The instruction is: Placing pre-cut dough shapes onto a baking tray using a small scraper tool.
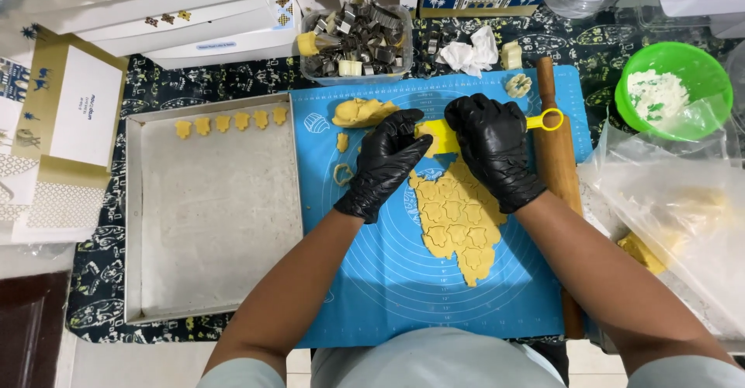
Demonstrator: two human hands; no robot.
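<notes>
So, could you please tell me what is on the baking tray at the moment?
The tray holds six small cut dough shapes in a row along its far edge, on a pale lining. The metal under that lining is hidden.

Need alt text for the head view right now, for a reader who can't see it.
Two black-gloved hands, left hand and right hand, press on a yellow tool at the top of a rolled dough sheet stamped with cookie shapes, on a blue mat. A baking tray at left holds six cut cookies; a rolling pin lies right.
</notes>
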